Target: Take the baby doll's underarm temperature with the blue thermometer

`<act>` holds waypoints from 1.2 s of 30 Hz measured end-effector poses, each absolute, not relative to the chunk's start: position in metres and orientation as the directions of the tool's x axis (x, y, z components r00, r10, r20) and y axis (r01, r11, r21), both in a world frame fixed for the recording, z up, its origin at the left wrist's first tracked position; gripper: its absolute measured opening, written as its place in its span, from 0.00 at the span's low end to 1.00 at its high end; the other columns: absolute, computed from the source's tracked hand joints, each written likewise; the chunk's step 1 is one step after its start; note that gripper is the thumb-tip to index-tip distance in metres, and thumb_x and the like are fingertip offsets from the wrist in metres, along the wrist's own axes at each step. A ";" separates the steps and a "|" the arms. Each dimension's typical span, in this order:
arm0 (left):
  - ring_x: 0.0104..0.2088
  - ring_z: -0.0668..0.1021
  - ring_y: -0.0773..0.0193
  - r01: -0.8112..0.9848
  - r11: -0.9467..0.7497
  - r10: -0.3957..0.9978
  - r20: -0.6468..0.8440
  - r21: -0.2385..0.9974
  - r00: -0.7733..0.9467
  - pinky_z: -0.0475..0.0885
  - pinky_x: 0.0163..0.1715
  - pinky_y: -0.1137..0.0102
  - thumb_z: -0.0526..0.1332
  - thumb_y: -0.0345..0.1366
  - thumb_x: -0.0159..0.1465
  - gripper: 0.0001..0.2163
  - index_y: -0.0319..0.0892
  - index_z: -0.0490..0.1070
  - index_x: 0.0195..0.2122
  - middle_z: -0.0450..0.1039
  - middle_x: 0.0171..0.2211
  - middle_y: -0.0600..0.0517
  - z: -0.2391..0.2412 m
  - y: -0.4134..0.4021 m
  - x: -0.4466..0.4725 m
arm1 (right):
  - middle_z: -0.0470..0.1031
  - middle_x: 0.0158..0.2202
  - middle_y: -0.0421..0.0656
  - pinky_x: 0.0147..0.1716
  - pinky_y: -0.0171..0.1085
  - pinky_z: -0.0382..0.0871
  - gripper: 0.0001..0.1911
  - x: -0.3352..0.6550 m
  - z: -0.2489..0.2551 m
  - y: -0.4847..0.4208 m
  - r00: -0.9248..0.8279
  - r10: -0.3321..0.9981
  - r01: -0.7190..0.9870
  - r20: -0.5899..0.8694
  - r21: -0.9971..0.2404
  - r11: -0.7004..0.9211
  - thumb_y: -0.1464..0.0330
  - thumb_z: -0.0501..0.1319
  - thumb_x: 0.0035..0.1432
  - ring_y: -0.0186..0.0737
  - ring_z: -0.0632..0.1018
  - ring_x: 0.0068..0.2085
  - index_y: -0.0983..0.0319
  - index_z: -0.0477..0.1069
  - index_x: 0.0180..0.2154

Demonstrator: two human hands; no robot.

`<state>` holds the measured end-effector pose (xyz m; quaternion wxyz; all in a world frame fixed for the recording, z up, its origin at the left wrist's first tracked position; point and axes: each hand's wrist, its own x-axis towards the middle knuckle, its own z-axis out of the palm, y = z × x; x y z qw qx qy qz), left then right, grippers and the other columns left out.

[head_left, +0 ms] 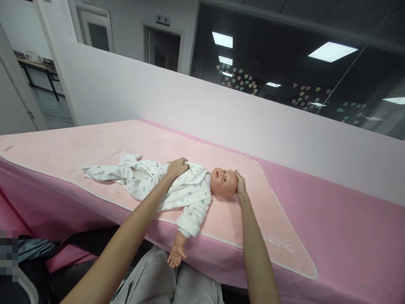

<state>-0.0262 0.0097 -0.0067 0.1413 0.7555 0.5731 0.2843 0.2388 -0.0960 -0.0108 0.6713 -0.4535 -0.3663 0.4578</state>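
Note:
A baby doll (193, 190) lies on its back on a light pink mat (104, 137), its head to the right and its legs to the left. It wears white footed pyjamas with a small print. My left hand (178, 167) rests flat on the doll's belly, fingers on the cloth. Against the crown of the doll's head (224, 183), my right hand (240, 182) is cupped, its fingers curved around the far side. One doll arm (179, 245) hangs over the near edge of the table; the other arm is hidden.
Beneath the mat, a darker pink cover (348, 190) drapes over the table. A white half wall (221, 122) runs behind it, topped by a dark window (284, 55) with heart stickers. My lap (158, 278) is close against the near edge. At the far left stands another table (39, 65).

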 end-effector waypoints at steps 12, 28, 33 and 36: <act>0.50 0.70 0.55 0.077 -0.685 0.586 0.485 0.724 0.649 0.60 0.53 0.62 0.69 0.43 0.44 0.12 0.44 0.76 0.29 0.75 0.41 0.50 -0.008 -0.037 -0.024 | 0.76 0.41 0.41 0.60 0.48 0.48 0.06 0.227 0.007 -0.117 0.621 0.568 0.370 0.541 -0.840 0.396 0.63 0.59 0.49 0.45 0.68 0.54 0.57 0.71 0.25; 0.35 0.74 0.62 -0.051 -0.447 0.822 0.432 0.893 0.370 0.67 0.36 0.69 0.67 0.43 0.47 0.18 0.37 0.73 0.35 0.73 0.32 0.49 -0.012 -0.029 -0.020 | 0.61 0.57 0.52 0.57 0.61 0.36 0.11 0.126 0.018 -0.085 -0.358 0.774 0.934 0.522 0.194 0.301 0.71 0.51 0.58 0.52 0.58 0.59 0.62 0.71 0.38; 0.32 0.73 0.63 -0.081 -0.393 0.845 0.394 0.916 0.362 0.65 0.34 0.70 0.66 0.43 0.48 0.15 0.36 0.73 0.29 0.73 0.27 0.50 -0.012 -0.027 -0.022 | 0.68 0.51 0.52 0.56 0.61 0.41 0.14 0.116 0.024 -0.076 -0.277 0.861 0.943 0.426 0.291 0.160 0.72 0.48 0.59 0.51 0.63 0.55 0.63 0.72 0.38; 0.32 0.73 0.63 -0.117 -0.360 0.886 0.379 0.926 0.268 0.64 0.37 0.69 0.64 0.44 0.50 0.14 0.36 0.73 0.26 0.73 0.26 0.50 -0.013 -0.023 -0.023 | 0.71 0.45 0.52 0.56 0.60 0.41 0.17 0.108 0.025 -0.074 -0.228 0.894 0.946 0.385 0.306 0.110 0.75 0.46 0.59 0.51 0.65 0.52 0.63 0.73 0.37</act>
